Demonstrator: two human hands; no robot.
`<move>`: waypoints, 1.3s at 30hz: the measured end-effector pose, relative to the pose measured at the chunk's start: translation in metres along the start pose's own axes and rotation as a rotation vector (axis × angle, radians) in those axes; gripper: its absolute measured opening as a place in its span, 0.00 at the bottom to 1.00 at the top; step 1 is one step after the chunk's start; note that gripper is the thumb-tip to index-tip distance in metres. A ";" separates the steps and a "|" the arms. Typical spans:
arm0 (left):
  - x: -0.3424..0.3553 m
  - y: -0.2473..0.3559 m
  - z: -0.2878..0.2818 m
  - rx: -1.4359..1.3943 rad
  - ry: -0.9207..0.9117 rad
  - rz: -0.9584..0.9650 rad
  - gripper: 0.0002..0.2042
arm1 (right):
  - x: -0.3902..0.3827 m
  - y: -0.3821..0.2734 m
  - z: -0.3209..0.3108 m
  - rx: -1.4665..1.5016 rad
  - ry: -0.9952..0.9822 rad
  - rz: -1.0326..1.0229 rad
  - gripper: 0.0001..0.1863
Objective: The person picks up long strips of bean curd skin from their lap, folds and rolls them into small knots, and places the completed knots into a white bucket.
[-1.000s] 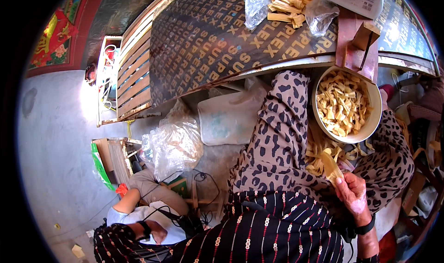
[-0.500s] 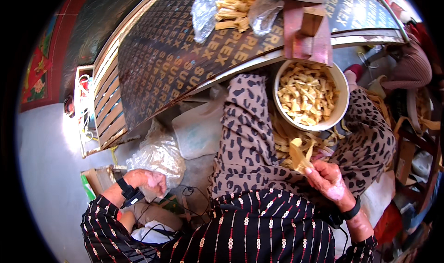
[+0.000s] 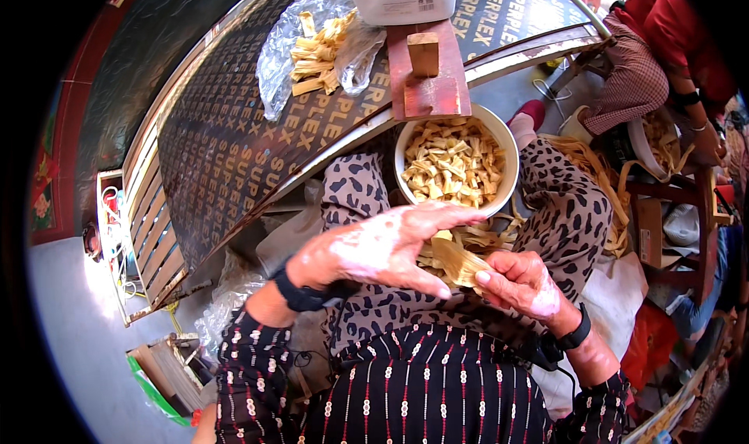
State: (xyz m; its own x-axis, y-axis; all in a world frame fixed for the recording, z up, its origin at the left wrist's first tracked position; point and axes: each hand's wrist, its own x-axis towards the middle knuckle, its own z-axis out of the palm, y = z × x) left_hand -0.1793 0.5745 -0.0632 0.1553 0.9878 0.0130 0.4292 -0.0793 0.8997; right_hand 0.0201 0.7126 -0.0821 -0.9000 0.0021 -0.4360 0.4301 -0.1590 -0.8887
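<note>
Hands together now over lap — left hand (image 3: 382, 245), off at floor bags a second ago, lies open-fingered on pale folded strip (image 3: 456, 261); right hand (image 3: 519, 284) pinches strip, below white bowl (image 3: 456, 163) of folded pieces.

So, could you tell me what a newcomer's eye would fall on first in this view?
Probably the two hands meeting over the lap: the left hand spread flat above a pale dried leaf strip that the right hand pinches. Just beyond them a white bowl heaped with folded pale pieces sits at the edge of a dark lettered board, where a clear bag of more pieces lies.
</note>
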 end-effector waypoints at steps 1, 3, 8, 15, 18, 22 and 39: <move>0.004 -0.001 0.010 -0.083 0.008 0.016 0.38 | -0.001 -0.004 -0.001 0.036 -0.005 0.017 0.18; 0.004 -0.007 0.023 -0.241 -0.091 -0.123 0.29 | -0.002 -0.011 -0.004 0.049 0.017 0.029 0.17; -0.005 0.007 0.002 -0.289 -0.087 -0.277 0.19 | -0.001 -0.025 -0.011 -0.088 0.012 -0.012 0.12; -0.018 0.035 -0.034 0.230 -0.115 -0.051 0.14 | 0.012 -0.045 -0.010 -0.554 -0.018 -0.361 0.17; -0.018 0.053 -0.057 0.189 -0.226 -0.198 0.11 | 0.014 -0.056 -0.008 -0.607 -0.047 -0.490 0.12; -0.023 0.053 -0.069 -0.022 -0.201 -0.235 0.13 | 0.011 -0.070 -0.009 -0.662 -0.049 -0.427 0.13; -0.038 0.077 -0.018 -0.922 0.238 -0.427 0.14 | -0.004 -0.046 -0.005 -0.505 0.026 -0.468 0.12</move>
State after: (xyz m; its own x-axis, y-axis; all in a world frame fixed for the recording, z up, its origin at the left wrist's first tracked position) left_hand -0.1684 0.5333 0.0137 -0.0719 0.9185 -0.3889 -0.4543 0.3169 0.8326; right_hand 0.0046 0.7246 -0.0398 -0.9998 -0.0173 0.0125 -0.0176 0.3439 -0.9389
